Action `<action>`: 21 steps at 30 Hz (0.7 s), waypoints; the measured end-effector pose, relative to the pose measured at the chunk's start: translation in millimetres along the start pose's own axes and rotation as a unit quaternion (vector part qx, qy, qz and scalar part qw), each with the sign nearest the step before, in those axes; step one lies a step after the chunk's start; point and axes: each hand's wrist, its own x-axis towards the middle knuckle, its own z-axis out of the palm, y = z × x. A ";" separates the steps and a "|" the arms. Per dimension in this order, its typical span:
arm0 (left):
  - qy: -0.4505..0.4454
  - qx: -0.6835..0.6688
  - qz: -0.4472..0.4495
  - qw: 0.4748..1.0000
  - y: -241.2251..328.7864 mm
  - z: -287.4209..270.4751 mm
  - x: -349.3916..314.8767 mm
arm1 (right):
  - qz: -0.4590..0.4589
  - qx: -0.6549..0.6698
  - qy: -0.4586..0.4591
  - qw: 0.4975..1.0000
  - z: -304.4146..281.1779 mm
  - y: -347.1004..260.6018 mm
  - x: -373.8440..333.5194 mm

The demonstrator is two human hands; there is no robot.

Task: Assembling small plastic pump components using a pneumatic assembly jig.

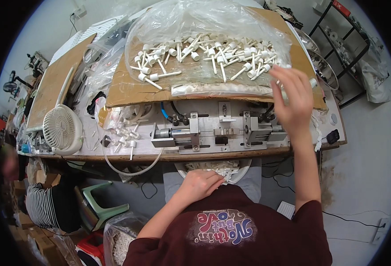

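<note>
While the right hand (pixel 294 99) hovers spread near white pieces (pixel 195 56), left hand (pixel 200 185) at bowl (pixel 243 174), grip unclear, lettered maroon shirt (pixel 231 203)

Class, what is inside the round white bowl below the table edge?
Slender white pieces lie inside the round white bowl. The left hand and maroon shirt hide its near part; anything deeper is covered.

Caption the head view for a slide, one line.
Right hand near white stemmed parts, left hand at a bowl of white pieces, metal fixture between.
</note>
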 end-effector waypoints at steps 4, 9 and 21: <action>0.016 0.001 0.002 1.000 3.0 0.9 -1.3 | -0.031 -0.098 -0.141 0.985 46.8 58.6 2.9; -0.004 0.028 -0.026 0.999 6.4 -2.7 -7.5 | -0.124 -0.077 -0.258 0.955 93.9 74.9 15.9; 0.051 0.016 -0.031 0.998 8.4 -6.7 2.7 | -0.109 -0.019 -0.364 0.925 105.6 47.8 19.4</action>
